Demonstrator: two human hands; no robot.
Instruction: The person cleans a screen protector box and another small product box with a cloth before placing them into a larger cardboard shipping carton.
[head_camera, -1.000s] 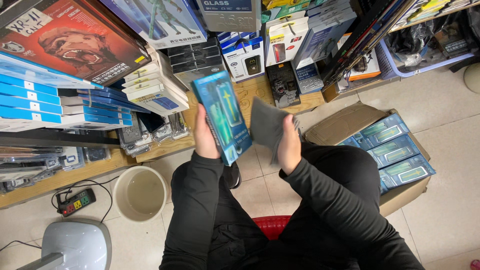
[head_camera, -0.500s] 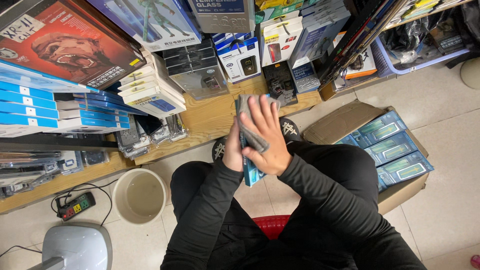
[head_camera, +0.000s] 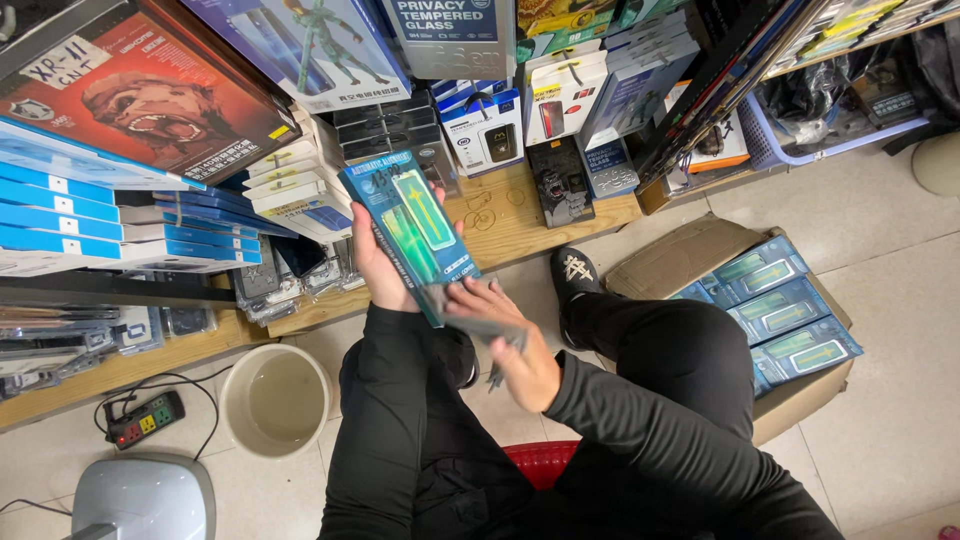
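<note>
Head view, looking down over my lap. My left hand (head_camera: 378, 262) holds a flat teal box (head_camera: 410, 232) upright and tilted, its printed face toward the camera; the grip is closed around the box's left edge, the fingers wrapped behind it and mostly hidden. My right hand (head_camera: 512, 345) lies just below and to the right of the teal box, its grip closed on a dark grey cloth (head_camera: 478, 312) whose upper edge touches the lower corner of the box; a loose end of the cloth hangs down past the wrist. Taking the teal box as landmark: behind it runs a wooden shelf (head_camera: 500, 215) carrying upright retail boxes, black, white and blue; to its left lies a stack of flat blue-edged boxes (head_camera: 60, 205) beneath a large red box printed with a snarling ape (head_camera: 150, 105). To the right of the teal box, well apart, an open cardboard carton (head_camera: 700, 255) stands on the tiled floor and holds several matching teal boxes (head_camera: 790, 310) laid flat. Below and left of the teal box a round cream bucket (head_camera: 275, 400) rests on the floor, with a black power strip (head_camera: 145, 420) beside it. Below the box my black-sleeved arms and knees cover most of a red stool (head_camera: 540, 462).
</note>
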